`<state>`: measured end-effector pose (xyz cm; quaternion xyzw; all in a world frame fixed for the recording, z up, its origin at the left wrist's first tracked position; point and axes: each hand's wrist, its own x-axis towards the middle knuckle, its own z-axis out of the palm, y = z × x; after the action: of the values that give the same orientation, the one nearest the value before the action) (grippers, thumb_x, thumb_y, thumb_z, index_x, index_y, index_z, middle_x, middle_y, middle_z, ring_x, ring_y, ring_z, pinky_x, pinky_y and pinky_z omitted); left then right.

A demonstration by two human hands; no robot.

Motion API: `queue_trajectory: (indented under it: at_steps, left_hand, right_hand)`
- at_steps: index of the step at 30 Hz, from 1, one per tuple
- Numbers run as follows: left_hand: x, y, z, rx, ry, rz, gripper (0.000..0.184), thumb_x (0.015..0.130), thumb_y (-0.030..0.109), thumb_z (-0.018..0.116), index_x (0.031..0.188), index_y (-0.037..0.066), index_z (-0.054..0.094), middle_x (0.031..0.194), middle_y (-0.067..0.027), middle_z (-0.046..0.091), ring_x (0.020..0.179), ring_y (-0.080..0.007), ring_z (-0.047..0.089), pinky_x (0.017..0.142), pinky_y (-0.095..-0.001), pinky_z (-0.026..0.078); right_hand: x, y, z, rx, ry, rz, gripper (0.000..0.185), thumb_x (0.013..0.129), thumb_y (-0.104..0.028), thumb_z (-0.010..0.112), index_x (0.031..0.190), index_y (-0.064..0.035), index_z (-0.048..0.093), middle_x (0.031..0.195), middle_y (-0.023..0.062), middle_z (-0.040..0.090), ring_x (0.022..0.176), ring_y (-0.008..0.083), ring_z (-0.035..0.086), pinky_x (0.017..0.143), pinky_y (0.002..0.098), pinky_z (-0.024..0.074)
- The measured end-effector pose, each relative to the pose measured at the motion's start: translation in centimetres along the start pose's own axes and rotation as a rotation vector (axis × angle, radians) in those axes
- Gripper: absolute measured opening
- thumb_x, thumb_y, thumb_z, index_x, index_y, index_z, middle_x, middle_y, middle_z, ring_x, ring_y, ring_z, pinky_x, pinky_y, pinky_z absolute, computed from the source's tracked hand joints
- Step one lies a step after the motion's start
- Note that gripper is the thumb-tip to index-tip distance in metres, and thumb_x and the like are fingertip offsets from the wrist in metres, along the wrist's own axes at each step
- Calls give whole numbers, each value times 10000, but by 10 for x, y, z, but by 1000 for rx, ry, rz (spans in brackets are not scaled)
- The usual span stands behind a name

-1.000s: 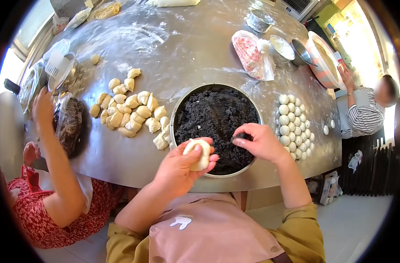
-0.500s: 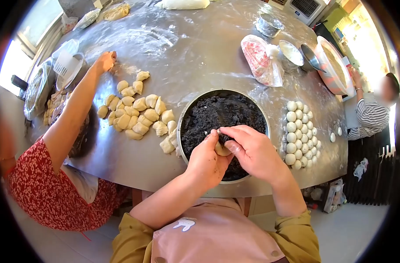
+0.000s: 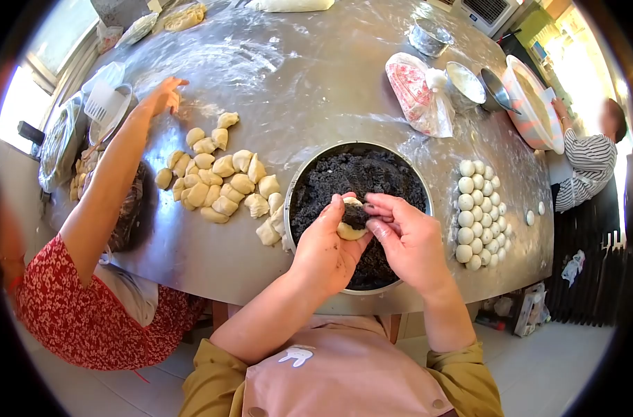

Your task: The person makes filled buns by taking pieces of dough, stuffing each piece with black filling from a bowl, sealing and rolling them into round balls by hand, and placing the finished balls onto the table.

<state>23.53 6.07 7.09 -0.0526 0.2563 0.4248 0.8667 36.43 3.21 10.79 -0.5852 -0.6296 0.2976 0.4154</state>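
In my left hand (image 3: 328, 251) lies a cupped round of pale dough (image 3: 349, 233) with a lump of black filling (image 3: 356, 216) in its middle. The thumb and fingers curl around the dough's edge. My right hand (image 3: 408, 240) is at the dough's right rim, thumb and fingertips bent in against it, with dark crumbs on the fingers. Both hands are above a round metal bowl (image 3: 427, 182) of loose black filling (image 3: 330, 182). Left of the bowl sit several cut dough pieces (image 3: 224, 165). To its right, several round white dough balls (image 3: 477, 216) stand in rows.
A co-worker in a red patterned garment (image 3: 73, 306) reaches an arm over the table's left side. Another person in stripes (image 3: 586, 167) stands far right by a large tub (image 3: 528, 104). A red-and-white bag (image 3: 408, 90) and metal bowls (image 3: 463, 85) are at the back right.
My right fingers have moved off the top of the dough to its right rim, leaving the black filling exposed. The co-worker's hand on the left has opened its fingers.
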Motion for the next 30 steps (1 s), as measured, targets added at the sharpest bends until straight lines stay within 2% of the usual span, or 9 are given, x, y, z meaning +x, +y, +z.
queue_trajectory:
  at_steps: [12, 15, 16, 19, 20, 23, 24, 27, 30]
  left_hand:
    - [-6, 1, 2, 155, 1, 19, 250, 1002, 172, 383, 1187, 30, 473, 1112, -113, 558, 1074, -235, 555, 967, -365, 454]
    - [-9, 14, 6, 117, 39, -4, 256, 997, 173, 397, 1178, 17, 489, 1107, -122, 567, 1068, -272, 567, 961, -379, 470]
    - [-9, 15, 6, 121, 5, -8, 265, 992, 176, 413, 1177, 7, 498, 1110, -123, 563, 1071, -290, 565, 948, -384, 483]
    - [-17, 14, 14, 196, -11, 6, 279, 988, 177, 423, 1201, 9, 489, 1116, -127, 562, 1073, -289, 564, 955, -387, 480]
    - [-17, 17, 11, 180, -62, -38, 213, 981, 180, 460, 1167, 90, 510, 1097, -79, 567, 1038, -232, 576, 922, -396, 483]
    - [-24, 19, 16, 165, -55, -78, 222, 985, 177, 449, 1179, 81, 498, 1115, -88, 567, 1044, -231, 574, 916, -404, 481]
    - [-24, 16, 16, 214, -25, -40, 304, 995, 219, 403, 1233, 51, 490, 1155, -114, 567, 1075, -293, 562, 901, -389, 499]
    - [-23, 13, 13, 205, -54, -151, 309, 996, 222, 402, 1244, 58, 488, 1137, -110, 584, 1068, -275, 571, 844, -371, 515]
    - [-21, 7, 5, 196, -187, -155, 206, 985, 163, 433, 1155, 71, 501, 991, -51, 596, 787, -133, 568, 640, -259, 472]
  right_hand:
    - [5, 2, 1, -152, 150, -8, 203, 703, -3, 730, 876, -55, 637, 731, 64, 599, 665, 175, 597, 626, 279, 491]
    - [9, 28, -16, -153, 190, -28, 119, 721, 13, 702, 794, -48, 630, 731, 55, 591, 807, 224, 574, 742, 318, 470]
    - [11, 32, -19, -409, 122, -174, 143, 748, 32, 659, 858, -54, 629, 867, 91, 624, 946, 281, 571, 852, 346, 455]
    - [3, 32, -8, -351, -2, -200, 217, 767, 35, 622, 958, -70, 625, 1052, 138, 613, 1076, 346, 541, 953, 389, 424]
    - [1, 36, -11, -234, -69, -148, 303, 799, -29, 607, 1099, -64, 596, 1230, 164, 551, 1210, 400, 459, 1044, 434, 349]
    - [-2, 34, -17, -123, -74, -129, 407, 821, -126, 619, 1205, -21, 538, 1302, 177, 504, 1274, 420, 389, 1071, 458, 301]
    - [-1, 38, -18, -161, -169, -223, 566, 821, -208, 640, 1300, 17, 440, 1378, 192, 428, 1330, 429, 303, 1099, 464, 240]
    - [-5, 25, -6, -283, -100, -314, 893, 710, -511, 717, 1364, -12, 369, 1426, 197, 363, 1349, 467, 231, 1095, 523, 158]
    - [-7, 29, 1, -347, -59, -350, 864, 701, -599, 645, 1301, -18, 423, 1387, 175, 424, 1352, 465, 233, 1093, 524, 111]
